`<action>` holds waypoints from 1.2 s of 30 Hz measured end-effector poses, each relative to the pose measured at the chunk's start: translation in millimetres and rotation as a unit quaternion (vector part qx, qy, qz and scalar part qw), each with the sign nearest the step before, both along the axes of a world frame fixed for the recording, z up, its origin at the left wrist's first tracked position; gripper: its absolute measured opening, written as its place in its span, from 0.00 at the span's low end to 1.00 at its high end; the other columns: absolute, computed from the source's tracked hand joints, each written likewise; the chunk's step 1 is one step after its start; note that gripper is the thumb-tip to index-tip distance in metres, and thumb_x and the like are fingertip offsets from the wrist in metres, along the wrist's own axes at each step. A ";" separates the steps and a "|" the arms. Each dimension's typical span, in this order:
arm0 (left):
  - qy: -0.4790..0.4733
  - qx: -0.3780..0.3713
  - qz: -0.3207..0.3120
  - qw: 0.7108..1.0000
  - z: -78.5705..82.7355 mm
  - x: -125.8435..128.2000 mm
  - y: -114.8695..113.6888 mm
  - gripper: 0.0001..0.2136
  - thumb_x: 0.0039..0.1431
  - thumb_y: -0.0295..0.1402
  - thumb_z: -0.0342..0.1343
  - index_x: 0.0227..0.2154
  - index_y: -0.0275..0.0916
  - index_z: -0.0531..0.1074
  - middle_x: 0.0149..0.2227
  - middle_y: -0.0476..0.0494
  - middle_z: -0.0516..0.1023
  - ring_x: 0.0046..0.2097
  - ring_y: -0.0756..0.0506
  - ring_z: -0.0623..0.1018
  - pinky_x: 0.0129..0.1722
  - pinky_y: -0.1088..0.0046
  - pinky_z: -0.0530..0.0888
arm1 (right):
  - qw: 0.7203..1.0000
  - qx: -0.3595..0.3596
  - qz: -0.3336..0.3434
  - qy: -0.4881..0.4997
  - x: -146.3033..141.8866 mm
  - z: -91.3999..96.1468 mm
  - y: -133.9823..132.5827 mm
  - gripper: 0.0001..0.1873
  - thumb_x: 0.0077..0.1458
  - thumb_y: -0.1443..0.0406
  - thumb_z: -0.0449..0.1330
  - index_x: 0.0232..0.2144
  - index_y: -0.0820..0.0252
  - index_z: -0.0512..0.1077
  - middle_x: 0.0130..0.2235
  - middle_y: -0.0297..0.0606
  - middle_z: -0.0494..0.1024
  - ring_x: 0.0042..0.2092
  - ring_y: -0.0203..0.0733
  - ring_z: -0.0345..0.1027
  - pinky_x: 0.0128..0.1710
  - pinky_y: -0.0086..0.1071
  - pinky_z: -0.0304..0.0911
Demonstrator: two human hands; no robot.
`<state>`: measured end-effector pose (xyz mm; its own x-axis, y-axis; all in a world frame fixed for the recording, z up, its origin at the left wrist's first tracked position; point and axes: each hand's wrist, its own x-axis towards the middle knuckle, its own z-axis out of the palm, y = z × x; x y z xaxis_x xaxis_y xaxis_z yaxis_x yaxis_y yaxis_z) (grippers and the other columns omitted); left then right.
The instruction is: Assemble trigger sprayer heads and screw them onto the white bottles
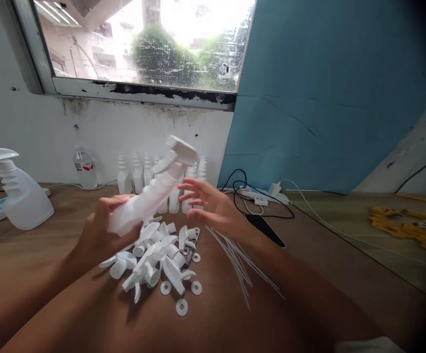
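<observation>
A white spray bottle (143,206) with a trigger head (184,150) on its neck is tilted up to the right, slightly blurred. My left hand (97,228) is closed around the bottle's lower body. Fingers apart, my right hand (215,208) hovers just right of the neck and holds nothing. Below them lies a heap of white trigger spray heads (157,250), with several flat white washers (181,307) at its front and right. Thin white dip tubes (237,262) are spread under my right forearm. Behind the held bottle stands a row of white bottles (124,176), partly hidden.
At far left stands another spray bottle (27,198) with its head on. A clear labelled drink bottle (84,169) is by the wall. A dark phone (264,229), a power strip (253,195) with cables and yellow pieces (408,225) lie to the right.
</observation>
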<state>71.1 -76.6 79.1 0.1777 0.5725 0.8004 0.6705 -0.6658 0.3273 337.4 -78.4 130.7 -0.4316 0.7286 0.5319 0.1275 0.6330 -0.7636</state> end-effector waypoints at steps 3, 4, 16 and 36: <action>0.034 0.028 -0.116 0.992 3.0 28.6 -1.8 0.24 0.50 0.37 0.61 0.45 0.49 0.54 0.48 0.41 0.74 0.46 0.41 0.78 0.33 0.69 0.76 | 0.984 -0.053 0.011 0.170 -8.6 9.5 1.3 0.28 0.42 0.52 0.69 0.44 0.58 0.69 0.49 0.42 0.73 0.49 0.46 0.69 0.50 0.44 0.68; 0.035 0.032 -0.136 0.990 5.4 36.5 -0.6 0.23 0.50 0.37 0.61 0.44 0.48 0.54 0.47 0.41 0.75 0.46 0.41 0.78 0.33 0.69 0.76 | 0.976 -0.059 -0.002 0.211 -9.0 11.3 1.4 0.25 0.42 0.53 0.70 0.40 0.58 0.70 0.45 0.41 0.74 0.47 0.46 0.70 0.50 0.45 0.68; -0.048 -0.323 -0.444 0.834 54.8 40.9 24.0 0.19 0.47 0.40 0.63 0.38 0.39 0.63 0.39 0.42 0.76 0.32 0.48 0.76 0.25 0.77 0.73 | 0.979 0.063 0.025 0.193 14.0 29.5 -14.1 0.24 0.47 0.45 0.62 0.43 0.49 0.70 0.44 0.36 0.72 0.52 0.49 0.65 0.57 0.53 0.61; -0.026 -0.463 -0.309 0.830 55.2 -29.2 44.6 0.31 0.37 0.62 0.51 0.29 0.36 0.75 0.22 0.43 0.78 0.19 0.42 0.75 0.14 0.68 0.71 | 0.884 0.012 0.112 0.455 33.9 53.8 -38.3 0.09 0.54 0.64 0.58 0.38 0.51 0.77 0.46 0.27 0.76 0.60 0.50 0.60 0.53 0.33 0.67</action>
<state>41.9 -32.0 134.3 0.6453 0.7593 0.0838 0.2629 -0.3238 0.9089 371.3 -116.6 184.5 0.0502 0.6634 0.7466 -0.6620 0.5818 -0.4725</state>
